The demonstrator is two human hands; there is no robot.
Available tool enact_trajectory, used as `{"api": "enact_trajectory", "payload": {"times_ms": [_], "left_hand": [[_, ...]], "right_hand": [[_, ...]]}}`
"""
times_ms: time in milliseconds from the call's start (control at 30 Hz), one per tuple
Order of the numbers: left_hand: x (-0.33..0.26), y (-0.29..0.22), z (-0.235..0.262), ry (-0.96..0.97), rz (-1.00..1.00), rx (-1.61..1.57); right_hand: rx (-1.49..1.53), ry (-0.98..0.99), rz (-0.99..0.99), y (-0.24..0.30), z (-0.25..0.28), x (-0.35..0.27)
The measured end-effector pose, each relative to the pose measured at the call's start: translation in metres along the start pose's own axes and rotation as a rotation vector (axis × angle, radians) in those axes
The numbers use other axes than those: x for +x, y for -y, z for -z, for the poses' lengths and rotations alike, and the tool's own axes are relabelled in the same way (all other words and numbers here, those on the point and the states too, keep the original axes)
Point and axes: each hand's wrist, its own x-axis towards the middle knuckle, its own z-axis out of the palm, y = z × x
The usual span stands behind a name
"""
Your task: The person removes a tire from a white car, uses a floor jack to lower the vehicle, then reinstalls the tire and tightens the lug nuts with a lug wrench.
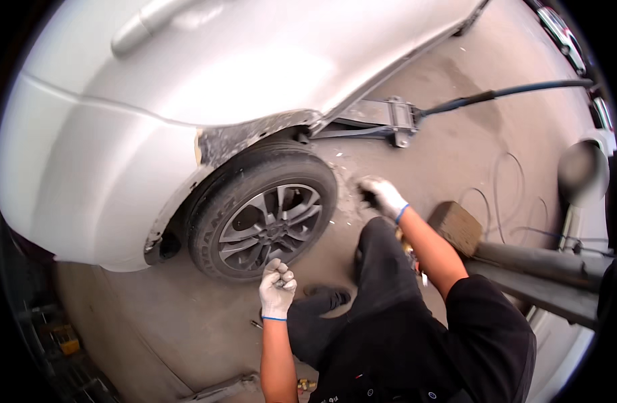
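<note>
My left hand (277,287), in a white glove with a blue cuff, is closed in front of the lower rim of a car wheel (263,218). Its fingers are curled, and whatever they may hold is hidden. The wheel has a black tyre and a grey multi-spoke rim, and sits mounted under a silver car body (140,168). My right hand (384,195), gloved the same way, is apart from the tyre's right side, over the floor. Its fingers bend round a dark patch that I cannot make out, slightly blurred.
A floor jack (396,121) with a long blue handle (510,91) reaches under the car. The wheel arch edge (238,138) is scraped bare. To my right are a brown block (456,227), a thick metal beam (543,265) and thin cables. My knees are close to the wheel.
</note>
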Motion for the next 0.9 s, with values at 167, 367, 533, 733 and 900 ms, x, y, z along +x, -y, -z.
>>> {"api": "enact_trajectory", "payload": {"times_ms": [167,367,533,733,900], "left_hand": [[0.116,0.008,0.136,-0.046,-0.094,0.225],[0.197,0.025,0.222,0.048,-0.168,0.362],[0.168,0.004,0.166,-0.088,-0.434,0.611],[0.146,-0.064,0.109,-0.116,-0.850,0.861],[0.154,-0.057,0.121,-0.024,-0.820,0.676]], "right_hand": [[-1.247,-0.502,0.078,-0.144,0.163,0.151],[-1.694,-0.491,-0.105,-0.337,0.279,0.225],[-1.752,-0.404,-0.035,-0.412,0.307,0.227],[-1.911,-0.397,-0.008,-0.332,0.286,0.237],[-1.662,-0.615,0.458,-0.233,0.254,0.238]]}}
